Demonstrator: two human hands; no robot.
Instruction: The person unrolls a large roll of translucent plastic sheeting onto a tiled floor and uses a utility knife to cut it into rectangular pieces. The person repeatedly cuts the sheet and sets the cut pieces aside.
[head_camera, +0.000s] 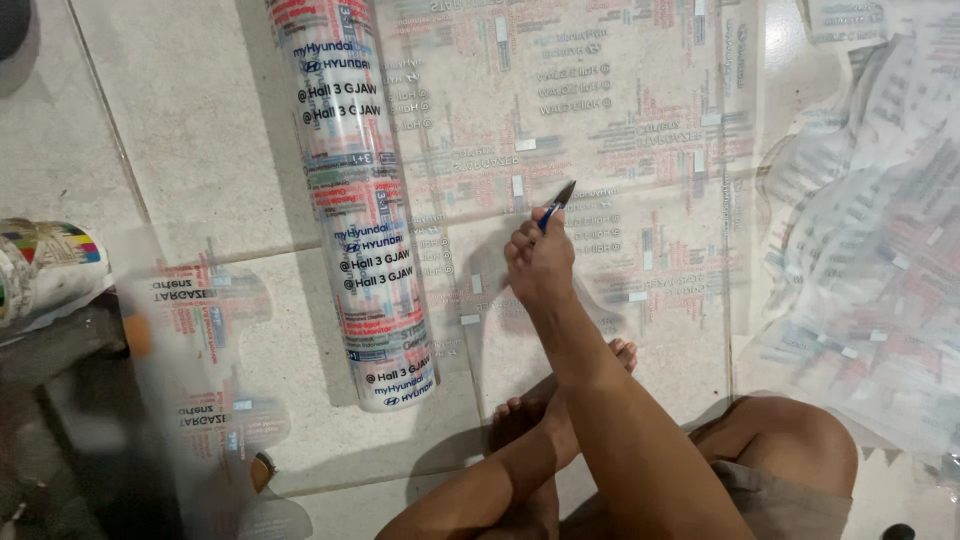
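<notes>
My right hand (540, 265) is shut on a blue-handled cutter knife (556, 206), blade tip pointing up and right onto a transparent printed film sheet (620, 110) spread flat on the tiled floor. Just left of the hand lies a long roll of the same printed film (360, 200), the sheet running off it to the right. My left hand is not visible; a limb (470, 495) comes in from the bottom edge and ends behind my right arm. My toes (624, 350) show beside that arm.
Crumpled printed film (870, 230) is heaped at the right. A second printed roll (45, 262) lies at the left edge, over a dark object. A loose cut piece of film (205, 340) lies left of the long roll, with a small brown thing (262, 470) below it.
</notes>
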